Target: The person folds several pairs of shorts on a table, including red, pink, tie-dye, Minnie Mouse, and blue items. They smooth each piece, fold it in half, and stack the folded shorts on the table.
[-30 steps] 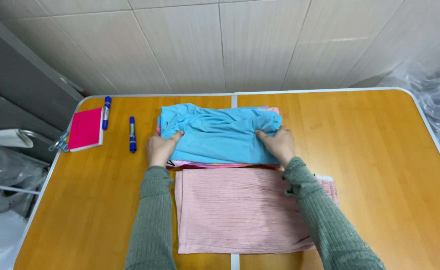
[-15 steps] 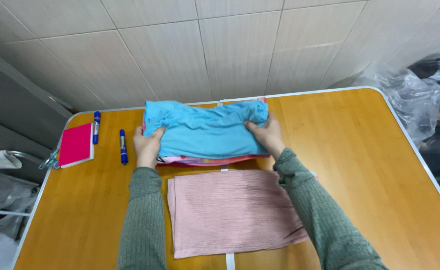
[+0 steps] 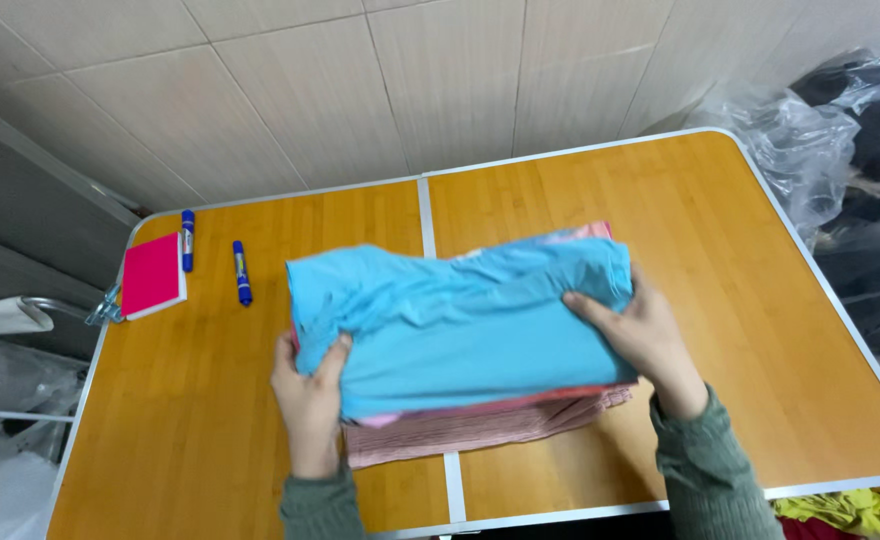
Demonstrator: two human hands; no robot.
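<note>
1. Tiled wall (image 3: 380, 90) in pale beige across the whole back, grey panel (image 3: 20, 220) down the left side.
2. Orange wood-look folding table (image 3: 780, 330) with a pale metal rim and a seam down the middle, filling most of the view.
3. Heap of clear plastic bags (image 3: 840, 150) with dark stuff inside, piled just off the table's far right corner.
4. Stack of folded clothes, light blue garment (image 3: 460, 320) on top, sitting mid-table across the seam, long axis running left to right and tilted a bit up toward the right. Slightly blurred.
5. Pinkish striped cloth (image 3: 480, 425) flat on the table right under the stack, near edge poking out toward the body.
6. Right hand (image 3: 640, 340) clamped on the blue stack's right end, thumb on top, fingers tucked under.
7. Left hand (image 3: 310, 400) gripping the near-left corner the same way, thumb over the blue fabric. Green sleeves on both arms.
8. Pink notebook (image 3: 152, 275) by the far left edge, well apart from the stack.
9. Two blue markers (image 3: 242, 272) just beside the notebook, both pointing roughly away from the body.
</note>
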